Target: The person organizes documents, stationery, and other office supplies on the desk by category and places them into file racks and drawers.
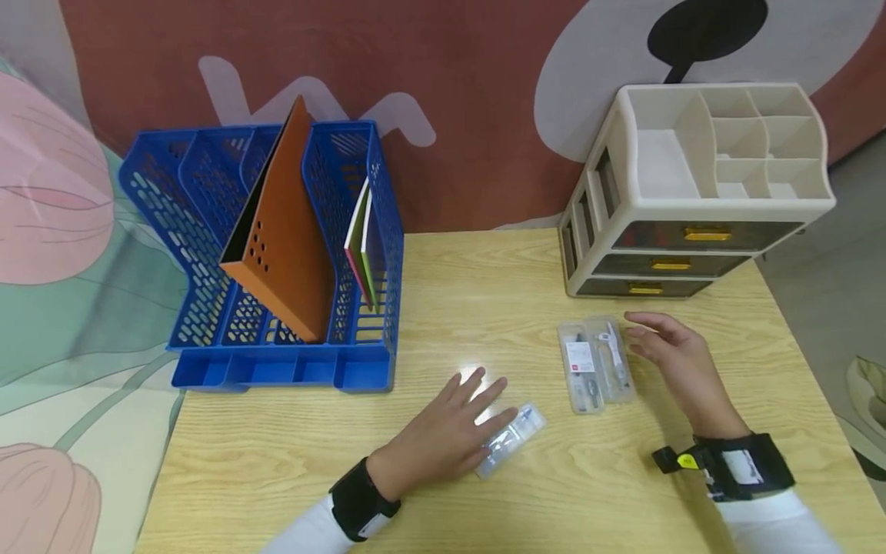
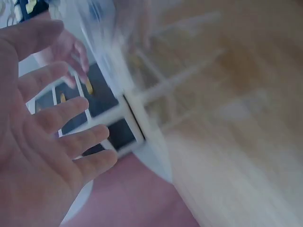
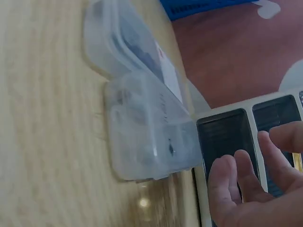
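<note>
My left hand, fingers spread, is over the near end of a small clear plastic packet with a pale strip inside. In the left wrist view the palm and splayed fingers hold nothing. An unfolded clear plastic case lies on the table, with a white label and dark slim pieces in one half and a white compass-like tool in the other. Just right of that case is my right hand, its fingers loosely bent around nothing. The right wrist view shows the case close up, beside the bent fingers.
A blue desk file rack stands at the back left, bearing an orange folder and thin booklets. At the back right sits a white drawer organizer with dark drawers and an open compartment top. All stand on the wooden table.
</note>
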A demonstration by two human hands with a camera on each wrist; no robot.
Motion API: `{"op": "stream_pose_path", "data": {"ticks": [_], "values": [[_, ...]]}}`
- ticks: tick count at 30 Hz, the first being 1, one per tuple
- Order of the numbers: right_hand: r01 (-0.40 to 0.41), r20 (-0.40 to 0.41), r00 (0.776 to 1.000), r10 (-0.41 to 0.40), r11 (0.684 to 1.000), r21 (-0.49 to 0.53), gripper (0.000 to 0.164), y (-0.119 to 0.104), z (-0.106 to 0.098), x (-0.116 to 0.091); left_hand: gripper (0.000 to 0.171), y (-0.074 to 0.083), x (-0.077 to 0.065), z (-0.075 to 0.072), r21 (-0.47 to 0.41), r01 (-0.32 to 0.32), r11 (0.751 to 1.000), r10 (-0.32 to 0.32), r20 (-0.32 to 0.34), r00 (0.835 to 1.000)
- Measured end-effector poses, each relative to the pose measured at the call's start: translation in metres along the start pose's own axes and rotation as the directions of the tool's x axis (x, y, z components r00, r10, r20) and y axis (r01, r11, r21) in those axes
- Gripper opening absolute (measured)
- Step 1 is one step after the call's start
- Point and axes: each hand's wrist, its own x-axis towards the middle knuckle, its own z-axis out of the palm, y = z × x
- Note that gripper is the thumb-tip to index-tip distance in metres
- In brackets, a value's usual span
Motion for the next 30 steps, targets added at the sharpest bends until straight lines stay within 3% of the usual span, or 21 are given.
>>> {"op": "stream_pose_path", "data": {"ticks": [2,5,9,12,15,19,22,25,30], "values": [[0.006,-0.015,1.000,-0.008,0.992,-0.129,0.044,0.001,0.003,-0.002,0.058,0.005,0.004,0.001,0.000,-0.039,0.999,0.039,0.006,0.999],[0.097,0.009,0.995,-0.099,0.944,-0.317,0.043,0.002,0.007,-0.005,0.052,0.009,0.009,0.001,-0.044,-0.078,0.996,0.079,0.025,0.997],[0.241,0.125,0.970,-0.207,0.822,-0.516,0.045,0.000,0.015,-0.009,0.045,0.011,0.015,-0.001,-0.126,-0.093,0.988,0.103,0.071,0.992],[0.299,0.197,0.954,-0.225,0.727,-0.618,0.052,-0.004,0.025,-0.013,0.043,0.013,0.017,0.000,-0.159,-0.130,0.979,0.143,0.076,0.987],[0.318,0.225,0.948,-0.224,0.666,-0.674,0.057,-0.005,0.035,-0.017,0.041,0.016,0.019,0.003,-0.198,-0.174,0.965,0.192,0.076,0.979],[0.307,0.240,0.951,-0.193,0.632,-0.711,0.058,-0.006,0.043,-0.022,0.039,0.020,0.018,0.008,-0.223,-0.186,0.957,0.213,0.108,0.971],[0.300,0.242,0.954,-0.178,0.603,-0.739,0.057,-0.006,0.048,-0.024,0.038,0.021,0.017,0.011,-0.194,-0.181,0.964,0.206,0.118,0.971],[0.306,0.243,0.952,-0.186,0.573,-0.760,0.056,-0.005,0.051,-0.024,0.038,0.021,0.017,0.011,-0.153,-0.171,0.973,0.187,0.098,0.977],[0.330,0.251,0.944,-0.216,0.564,-0.757,0.057,-0.004,0.058,-0.025,0.040,0.015,0.018,0.009,-0.094,-0.116,0.989,0.121,0.049,0.991]]}}
